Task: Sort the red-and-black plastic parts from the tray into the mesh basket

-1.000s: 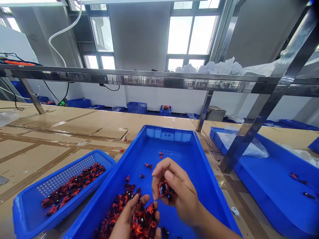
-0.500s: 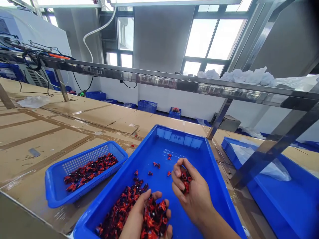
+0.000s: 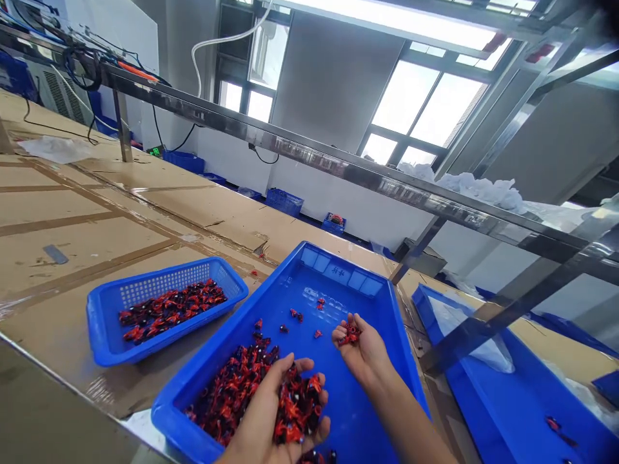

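Note:
My left hand (image 3: 261,419) is cupped palm up around a heap of small red-and-black parts (image 3: 296,412), over the near end of a large blue tray (image 3: 290,261). Its fingers curl up along the heap's right side. My right hand (image 3: 370,354) is over the tray's right part, palm turned up, with several of the same parts in its curled fingers. Beneath and left of my left hand lies a pile of these parts (image 3: 232,380). A few loose ones (image 3: 296,314) are scattered farther up the tray floor. What exactly the parts are, I cannot make out.
Left of the tray stands a blue perforated basket (image 3: 104,332) holding more such parts. To the right, a second blue tray (image 3: 522,386) contains plastic film, behind a slanting metal post (image 3: 464,345). A metal rail (image 3: 309,145) crosses above the cardboard-covered table (image 3: 62,212).
The camera view has tilted. My right hand has turned palm up and opened somewhat, showing the parts in it. My left hand still cradles its heap.

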### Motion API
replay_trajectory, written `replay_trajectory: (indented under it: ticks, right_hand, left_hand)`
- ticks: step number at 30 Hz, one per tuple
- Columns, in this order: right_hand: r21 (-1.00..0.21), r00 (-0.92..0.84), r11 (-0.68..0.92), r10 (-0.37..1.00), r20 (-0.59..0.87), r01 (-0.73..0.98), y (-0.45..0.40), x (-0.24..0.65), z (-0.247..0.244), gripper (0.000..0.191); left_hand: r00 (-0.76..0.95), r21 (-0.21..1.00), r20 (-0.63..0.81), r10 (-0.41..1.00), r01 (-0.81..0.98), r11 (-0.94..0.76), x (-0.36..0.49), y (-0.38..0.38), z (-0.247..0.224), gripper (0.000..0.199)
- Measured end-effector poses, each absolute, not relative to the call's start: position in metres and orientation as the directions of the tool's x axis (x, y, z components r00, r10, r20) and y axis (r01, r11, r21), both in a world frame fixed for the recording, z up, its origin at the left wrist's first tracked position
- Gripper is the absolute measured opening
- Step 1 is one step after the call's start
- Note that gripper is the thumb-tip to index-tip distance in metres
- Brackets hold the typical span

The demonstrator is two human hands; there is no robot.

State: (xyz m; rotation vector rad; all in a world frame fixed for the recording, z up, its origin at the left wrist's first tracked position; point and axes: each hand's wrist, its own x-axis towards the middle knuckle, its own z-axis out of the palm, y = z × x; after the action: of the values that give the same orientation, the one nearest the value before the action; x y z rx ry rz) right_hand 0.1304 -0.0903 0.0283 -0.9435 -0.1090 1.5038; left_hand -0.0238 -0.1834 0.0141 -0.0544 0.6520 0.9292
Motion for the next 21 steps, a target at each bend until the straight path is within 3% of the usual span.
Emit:
replay_trajectory:
  ticks: [7,12,16,21]
  right_hand:
    - [-0.6,0.207,-0.179,0.83,-0.517,-0.78,-0.073,0.158,0.031,0.018]
    - [-0.687,0.229,-0.219,0.837,-0.497,-0.693,-0.074,0.174,0.038,0.024]
    - [-0.799,0.196,-0.233,0.896,-0.398,-0.554,-0.081,0.167,0.045,0.033]
    - [-0.933,-0.045,-0.253,0.967,-0.25,-0.254,-0.087,0.118,0.051,0.019]
  left_hand:
    - [0.386,0.299,-0.481,0.787,-0.772,0.561,-0.023,-0.188,0.01,0.021]
    - [0.406,0.274,-0.458,0.791,-0.781,0.56,-0.023,-0.187,0.011,0.018]
    - [0.402,0.264,-0.452,0.796,-0.792,0.55,-0.024,-0.187,0.011,0.021]
    - [0.464,0.142,-0.533,0.707,-0.775,0.616,-0.02,-0.184,0.002,0.028]
